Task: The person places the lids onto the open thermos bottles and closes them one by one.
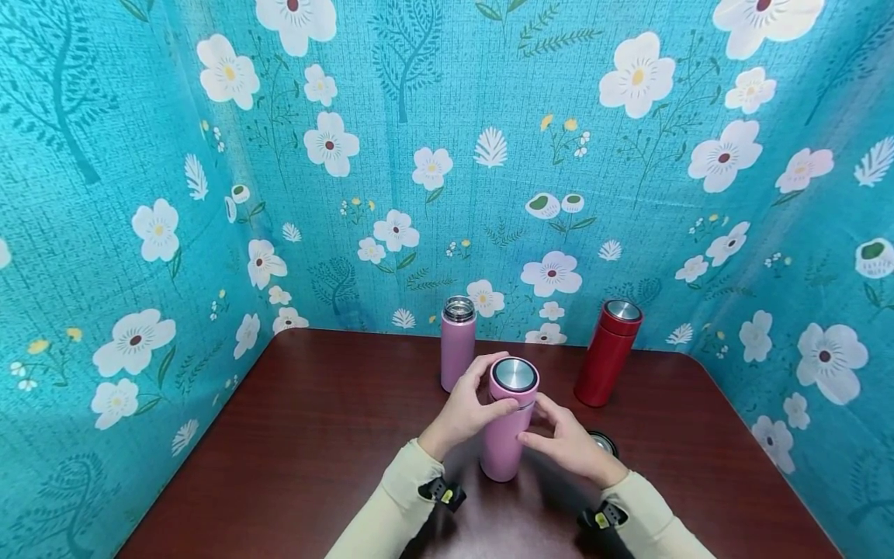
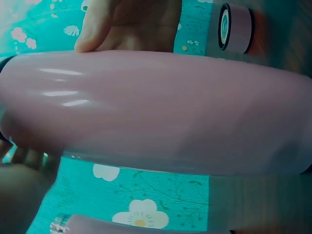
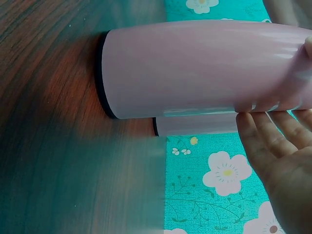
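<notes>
A pink thermos bottle (image 1: 504, 442) with a steel-topped lid (image 1: 515, 375) stands roughly upright between both hands. My left hand (image 1: 461, 407) grips it at the lid and neck, thumb across the front and fingers round the far side. Lower down on the right, my right hand (image 1: 569, 442) holds the upper body between thumb and fingers. In the right wrist view, the fingertips of that hand touch the side of the bottle, whose dark base shows close to the tabletop. A loose pink lid (image 2: 240, 28) lies beside the right wrist, partly hidden in the head view.
Behind the left hand stands a second pink bottle (image 1: 458, 349), lidless, its steel mouth exposed. A red thermos bottle (image 1: 606, 357) with its lid on stands at the back right. Blue flowered cloth (image 1: 419, 194) walls in the dark wooden table (image 1: 300, 435) at the back and sides.
</notes>
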The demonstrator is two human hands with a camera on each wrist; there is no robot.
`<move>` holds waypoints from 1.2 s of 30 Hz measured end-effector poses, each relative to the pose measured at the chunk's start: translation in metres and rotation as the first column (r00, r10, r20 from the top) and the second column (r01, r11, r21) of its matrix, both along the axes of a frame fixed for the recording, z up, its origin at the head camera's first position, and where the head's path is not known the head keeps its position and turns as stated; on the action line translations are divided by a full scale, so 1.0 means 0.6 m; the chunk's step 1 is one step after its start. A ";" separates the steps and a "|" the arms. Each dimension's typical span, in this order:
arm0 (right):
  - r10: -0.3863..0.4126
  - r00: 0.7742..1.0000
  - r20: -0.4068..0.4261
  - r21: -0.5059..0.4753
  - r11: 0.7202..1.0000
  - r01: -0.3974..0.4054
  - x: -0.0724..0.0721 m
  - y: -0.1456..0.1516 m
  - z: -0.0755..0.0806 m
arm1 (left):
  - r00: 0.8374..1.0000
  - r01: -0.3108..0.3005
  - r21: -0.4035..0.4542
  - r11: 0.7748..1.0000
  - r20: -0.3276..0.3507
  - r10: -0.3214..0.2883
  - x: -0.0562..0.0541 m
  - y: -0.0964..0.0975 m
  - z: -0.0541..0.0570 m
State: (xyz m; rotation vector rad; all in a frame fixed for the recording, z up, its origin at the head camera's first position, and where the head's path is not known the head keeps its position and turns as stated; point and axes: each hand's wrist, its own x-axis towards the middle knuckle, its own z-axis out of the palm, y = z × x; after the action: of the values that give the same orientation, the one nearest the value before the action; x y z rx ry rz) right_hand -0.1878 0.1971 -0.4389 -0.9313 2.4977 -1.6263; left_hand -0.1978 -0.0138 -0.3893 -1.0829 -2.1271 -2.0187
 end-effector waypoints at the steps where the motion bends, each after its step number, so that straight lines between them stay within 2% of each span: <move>1: 0.002 1.000 -0.005 -0.004 1.000 -0.002 -0.003 0.001 -0.005 | 1.000 -0.025 -0.016 1.000 -0.007 0.025 0.001 0.002 0.002; 5: -0.001 1.000 -0.024 -0.007 1.000 0.001 -0.017 0.007 -0.031 | 0.992 -0.126 -0.059 0.990 -0.015 0.125 0.006 0.007 0.006; 8: 0.002 1.000 -0.021 -0.018 1.000 -0.003 -0.025 0.011 -0.045 | 0.988 -0.152 -0.057 0.987 0.000 0.152 0.008 0.008 0.007; 10: 0.010 1.000 -0.014 -0.030 0.999 -0.010 -0.026 0.012 -0.047 | 0.991 -0.130 -0.043 0.991 0.020 0.131 0.006 0.006 0.005; 13: 0.013 1.000 0.007 -0.043 0.999 -0.013 -0.024 0.013 -0.045 | 0.997 -0.065 0.004 0.998 0.046 0.065 -0.001 0.003 -0.004; 17: 0.009 1.000 0.014 -0.035 0.999 -0.009 -0.022 0.012 -0.044 | 0.999 0.001 0.049 0.999 0.049 -0.003 -0.022 0.005 -0.035; 21: 0.005 1.000 0.025 -0.030 1.000 -0.004 -0.023 0.012 -0.044 | 1.000 0.025 0.048 0.999 0.018 -0.025 -0.035 0.007 -0.055; 24: 0.004 1.000 0.026 -0.031 1.000 -0.003 -0.024 0.012 -0.045 | 1.000 0.011 0.035 0.999 -0.020 -0.011 -0.037 0.008 -0.058; 27: 0.010 1.000 0.014 -0.031 0.999 -0.009 -0.026 0.013 -0.047 | 0.999 -0.035 0.027 0.999 -0.033 0.036 -0.039 0.010 -0.060; 32: 0.021 1.000 0.014 -0.026 0.999 -0.021 -0.028 0.015 -0.050 | 0.996 -0.084 0.031 0.996 -0.004 0.084 -0.037 0.013 -0.059; 34: 0.020 1.000 0.013 -0.026 0.999 -0.020 -0.028 0.014 -0.051 | 0.998 -0.067 0.042 0.997 0.009 0.067 -0.037 0.012 -0.058; 36: 0.013 1.000 0.018 -0.025 1.000 -0.013 -0.024 0.012 -0.043 | 0.999 -0.038 0.044 0.998 0.029 0.036 -0.030 0.008 -0.046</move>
State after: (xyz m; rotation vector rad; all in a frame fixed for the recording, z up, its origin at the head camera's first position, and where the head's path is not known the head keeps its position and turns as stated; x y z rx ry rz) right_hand -0.2020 0.2042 -0.4649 -0.9295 2.4604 -1.6575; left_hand -0.2158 -0.0090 -0.4171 -1.0075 -2.0878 -2.0670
